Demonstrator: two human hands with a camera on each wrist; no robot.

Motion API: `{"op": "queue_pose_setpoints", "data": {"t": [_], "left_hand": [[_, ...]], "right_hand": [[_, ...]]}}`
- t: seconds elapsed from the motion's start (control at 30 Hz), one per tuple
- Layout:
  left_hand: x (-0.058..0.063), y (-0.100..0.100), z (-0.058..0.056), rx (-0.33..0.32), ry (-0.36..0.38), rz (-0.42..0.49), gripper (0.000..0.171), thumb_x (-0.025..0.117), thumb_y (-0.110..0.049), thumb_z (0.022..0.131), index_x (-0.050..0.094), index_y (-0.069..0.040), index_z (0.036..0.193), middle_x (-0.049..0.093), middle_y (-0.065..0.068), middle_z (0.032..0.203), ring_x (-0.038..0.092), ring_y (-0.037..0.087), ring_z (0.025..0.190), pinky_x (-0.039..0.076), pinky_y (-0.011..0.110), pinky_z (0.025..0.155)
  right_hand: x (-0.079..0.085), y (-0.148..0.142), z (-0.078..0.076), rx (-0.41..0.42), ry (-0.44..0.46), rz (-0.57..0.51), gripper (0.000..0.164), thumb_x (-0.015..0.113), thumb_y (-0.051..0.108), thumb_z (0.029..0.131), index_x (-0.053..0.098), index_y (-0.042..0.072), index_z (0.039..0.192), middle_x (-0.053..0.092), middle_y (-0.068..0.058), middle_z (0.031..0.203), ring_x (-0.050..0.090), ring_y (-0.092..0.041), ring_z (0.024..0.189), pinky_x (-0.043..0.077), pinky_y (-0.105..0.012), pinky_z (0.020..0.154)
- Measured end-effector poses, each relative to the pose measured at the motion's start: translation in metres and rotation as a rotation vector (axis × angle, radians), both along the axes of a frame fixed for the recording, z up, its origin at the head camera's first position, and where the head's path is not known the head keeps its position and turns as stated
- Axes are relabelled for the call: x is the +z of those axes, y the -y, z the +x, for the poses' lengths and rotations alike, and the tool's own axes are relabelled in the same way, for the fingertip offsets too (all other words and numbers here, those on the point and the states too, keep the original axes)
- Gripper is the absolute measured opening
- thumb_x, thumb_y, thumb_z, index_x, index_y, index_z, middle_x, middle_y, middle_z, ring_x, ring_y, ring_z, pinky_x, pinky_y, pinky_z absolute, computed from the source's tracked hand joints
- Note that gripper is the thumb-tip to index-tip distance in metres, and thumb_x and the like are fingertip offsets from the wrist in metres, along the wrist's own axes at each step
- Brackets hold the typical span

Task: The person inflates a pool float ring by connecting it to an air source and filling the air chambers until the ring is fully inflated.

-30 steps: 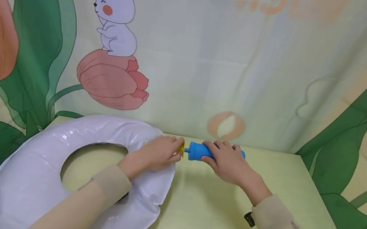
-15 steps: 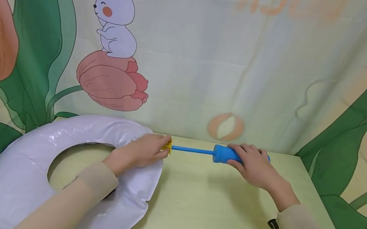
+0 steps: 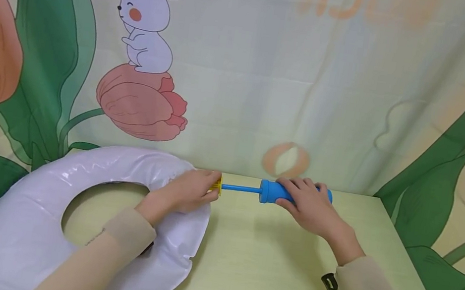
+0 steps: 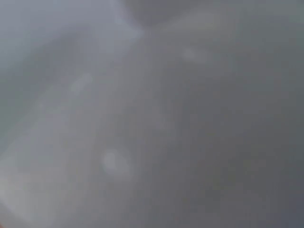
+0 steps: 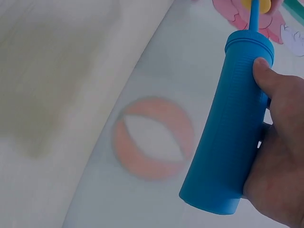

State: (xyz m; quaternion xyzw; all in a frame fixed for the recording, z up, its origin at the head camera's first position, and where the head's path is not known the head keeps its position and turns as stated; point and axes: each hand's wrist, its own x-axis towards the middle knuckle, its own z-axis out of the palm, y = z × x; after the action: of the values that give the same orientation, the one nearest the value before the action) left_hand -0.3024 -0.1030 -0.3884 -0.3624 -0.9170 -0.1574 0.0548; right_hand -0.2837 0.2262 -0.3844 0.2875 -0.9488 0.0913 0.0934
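Because the blue rod (image 3: 241, 188) slides out of one end of the blue barrel (image 3: 269, 191), you have a hand on either side of it. Your left hand (image 3: 188, 190) grips the yellow handle (image 3: 218, 186), thumb and fingers closing on it from both sides, probably so that this end is anchored. Your right hand (image 3: 308, 209) is wrapped round the barrel from above; in the right wrist view your thumb lies along its side, just below the ridged collar (image 5: 249, 42), which likely steadies it against twisting. Neither hand is released.

The pump, as it appears to be, lies crosswise near the table's far edge, with a length of rod bare between handle and collar. Handle, rod and barrel run in nearly one line, and that seems deliberate: a slanted pull or push would tend to bind or bend so thin a rod.

The white ring (image 3: 31, 207) lies on your left on the table (image 3: 253, 278), soft and creased along its seam. Your left forearm crosses above it, while your right arm has bare tabletop under it, which leaves the barrel room to travel. Whether your left hand also rests on the ring, you cannot tell; the left wrist view is only a grey blur.
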Motion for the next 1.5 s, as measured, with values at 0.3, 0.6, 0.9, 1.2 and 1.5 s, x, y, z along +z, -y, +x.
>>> {"op": "queue_pose_setpoints", "data": {"t": [0.3,0.6,0.9,1.2,1.5], "left_hand": [[0.004,-0.032,0.005,-0.003,-0.050,-0.053,0.010,0.054,-0.018,0.097,0.050,-0.009,0.099,0.046,0.000,0.075,0.049,0.019,0.067,0.040,0.034,0.065],[-0.004,-0.037,0.008,0.030,0.020,-0.056,0.011,0.055,-0.020,0.099,0.051,-0.010,0.103,0.049,0.002,0.076,0.049,0.020,0.069,0.041,0.034,0.067],[-0.001,-0.014,0.004,-0.003,0.067,0.000,0.005,0.051,-0.018,0.097,0.048,-0.014,0.096,0.046,-0.001,0.074,0.047,0.018,0.069,0.039,0.033,0.067],[0.004,0.007,0.004,0.009,0.105,0.014,0.004,0.051,-0.017,0.098,0.049,-0.013,0.097,0.043,-0.001,0.073,0.045,0.018,0.069,0.038,0.035,0.068],[-0.002,0.001,0.001,0.012,0.040,0.031,0.006,0.052,-0.017,0.096,0.048,-0.013,0.095,0.042,-0.001,0.073,0.045,0.018,0.068,0.037,0.034,0.066]], "right_hand": [[-0.004,0.034,0.004,0.015,-0.026,-0.005,0.054,0.059,0.042,0.104,0.051,0.013,0.148,0.058,-0.012,0.137,0.052,-0.037,0.123,0.033,-0.065,0.096],[-0.008,0.035,0.008,0.029,0.006,-0.012,0.053,0.060,0.041,0.104,0.052,0.014,0.148,0.060,-0.010,0.133,0.054,-0.034,0.121,0.036,-0.061,0.095],[-0.008,-0.008,0.000,0.020,0.048,-0.052,0.052,0.065,0.039,0.101,0.054,0.016,0.146,0.060,-0.012,0.134,0.053,-0.036,0.123,0.034,-0.061,0.097],[-0.009,-0.039,-0.003,-0.019,0.086,-0.063,0.053,0.066,0.037,0.101,0.053,0.015,0.147,0.058,-0.015,0.138,0.051,-0.039,0.127,0.032,-0.061,0.097],[-0.007,-0.026,-0.006,-0.011,0.076,-0.048,0.055,0.065,0.038,0.102,0.052,0.013,0.149,0.057,-0.016,0.140,0.049,-0.040,0.129,0.031,-0.063,0.098]]}}
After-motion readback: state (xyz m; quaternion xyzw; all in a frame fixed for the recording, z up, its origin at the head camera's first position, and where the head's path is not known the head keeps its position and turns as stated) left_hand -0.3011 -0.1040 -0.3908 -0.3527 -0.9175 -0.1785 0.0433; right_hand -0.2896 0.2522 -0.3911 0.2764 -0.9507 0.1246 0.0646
